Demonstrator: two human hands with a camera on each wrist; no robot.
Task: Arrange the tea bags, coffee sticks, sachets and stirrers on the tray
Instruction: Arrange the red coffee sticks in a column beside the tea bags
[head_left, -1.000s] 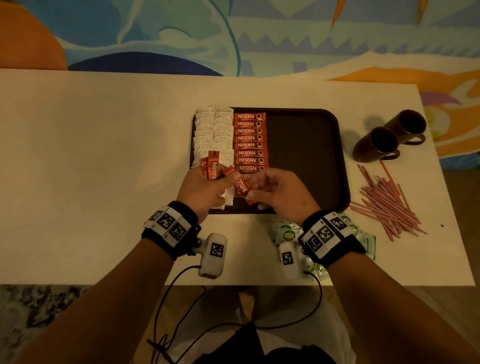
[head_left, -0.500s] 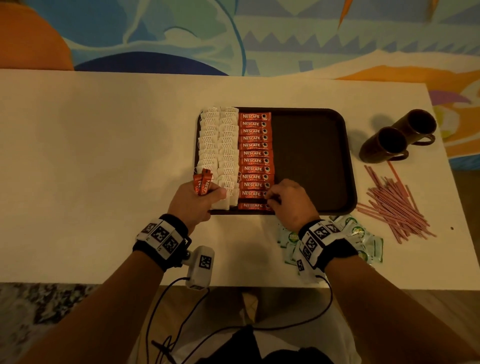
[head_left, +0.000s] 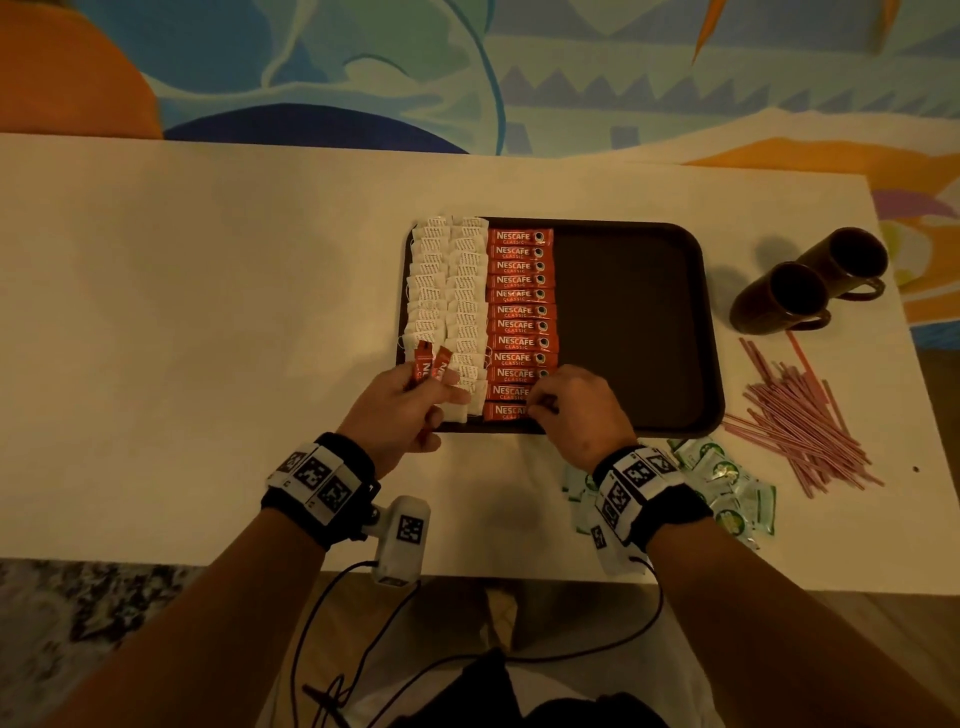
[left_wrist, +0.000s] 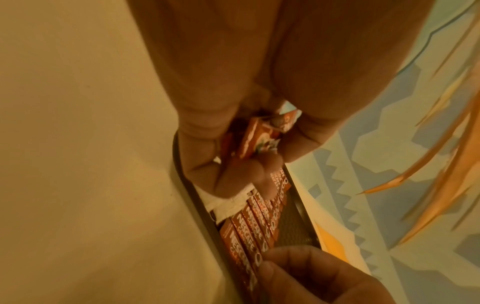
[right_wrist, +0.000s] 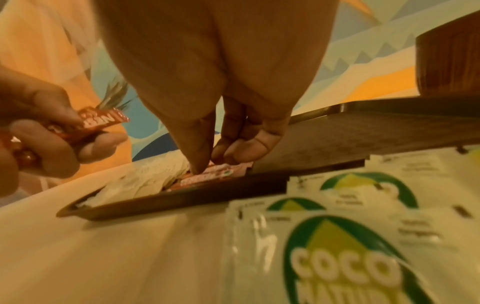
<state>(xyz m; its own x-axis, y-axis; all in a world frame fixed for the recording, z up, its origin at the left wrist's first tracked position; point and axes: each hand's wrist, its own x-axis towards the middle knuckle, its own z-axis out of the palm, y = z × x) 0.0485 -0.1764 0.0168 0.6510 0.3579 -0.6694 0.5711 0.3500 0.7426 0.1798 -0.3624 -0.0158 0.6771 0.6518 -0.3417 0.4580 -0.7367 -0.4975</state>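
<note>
A dark brown tray (head_left: 639, 312) holds two columns of white tea bags (head_left: 447, 291) and one column of red coffee sticks (head_left: 519, 312). My left hand (head_left: 405, 410) hovers over the tray's near left corner and grips two more coffee sticks (head_left: 428, 364), seen close up (left_wrist: 249, 139). My right hand (head_left: 540, 405) is at the column's near end. Its thumb and fingertips (right_wrist: 197, 168) pinch the nearest coffee stick (head_left: 506, 411), which lies flat in the tray. Green-and-white sachets (head_left: 727, 478) and pink stirrers (head_left: 800, 415) lie on the table to the tray's right.
Two dark mugs (head_left: 779, 301) lie on their sides beyond the stirrers, by the table's right edge. The tray's right half is bare. My right wrist rests over part of the sachet pile (right_wrist: 337, 246). A wide stretch of white table (head_left: 208, 338) lies to the left.
My right hand took a coffee stick from the left hand's bundle and laid it at the near end of the column. The left hand drew back slightly with two sticks.
</note>
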